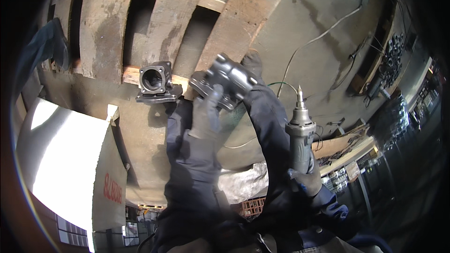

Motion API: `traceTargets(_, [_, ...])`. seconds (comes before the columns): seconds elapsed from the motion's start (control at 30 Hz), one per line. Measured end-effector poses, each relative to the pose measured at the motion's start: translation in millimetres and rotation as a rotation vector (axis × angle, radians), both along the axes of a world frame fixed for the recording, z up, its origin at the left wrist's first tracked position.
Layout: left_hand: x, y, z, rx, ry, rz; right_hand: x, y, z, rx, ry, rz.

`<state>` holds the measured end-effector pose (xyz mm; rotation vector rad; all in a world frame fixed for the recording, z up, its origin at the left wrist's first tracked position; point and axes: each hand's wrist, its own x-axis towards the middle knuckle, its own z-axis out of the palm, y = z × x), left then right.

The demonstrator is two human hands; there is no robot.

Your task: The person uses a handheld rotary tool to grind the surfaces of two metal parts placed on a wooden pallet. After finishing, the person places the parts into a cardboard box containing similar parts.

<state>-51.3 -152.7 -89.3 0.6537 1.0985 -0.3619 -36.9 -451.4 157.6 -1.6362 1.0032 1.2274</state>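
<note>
Left hand (205, 118), grey-gloved, blurred, holds a tilted dark-grey metal flanged casting (233, 77). Right hand (305, 181), gloved, grips a grey cylindrical handheld grinder (301, 137), pointed tip upward. Second dark metal casting (160, 94), round bore showing, sits at the near edge of a slatted brown wooden pallet (180, 9). Pale cable (323, 29) curves across the grey floor (304, 11).

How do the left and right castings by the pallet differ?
The left casting shows its round bore to the camera; the right casting mostly shows its side.
The left casting looks roughly squared up; the right casting lies diagonally.
The left hand touches the right casting, not the left casting.
Both: dark, flanged metal.
</note>
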Motion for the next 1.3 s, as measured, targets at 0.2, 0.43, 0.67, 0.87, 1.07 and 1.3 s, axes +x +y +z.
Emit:
traceTargets(0.2, [12,40,-11,-0.470,0.178,0.431,-1,4,1,0.024,0.019,-0.085])
traceTargets(0.43, [11,42,-14,-0.463,0.070,0.353,1,7,-2,0.068,0.024,-0.149])
traceTargets(0.67, [23,32,-8,-0.384,0.037,0.279,2,6,-2,0.099,0.041,-0.185])
traceTargets(0.87, [21,27,-13,-0.444,0.086,0.368,3,9,-1,0.084,0.024,-0.195])
traceTargets(1.07, [23,25,-11,-0.477,0.053,0.395,5,11,-1,0.092,0.051,-0.209])
traceTargets(1.3, [33,-2,0,0.146,-0.122,-0.070,3,13,-3,0.087,0.008,-0.217])
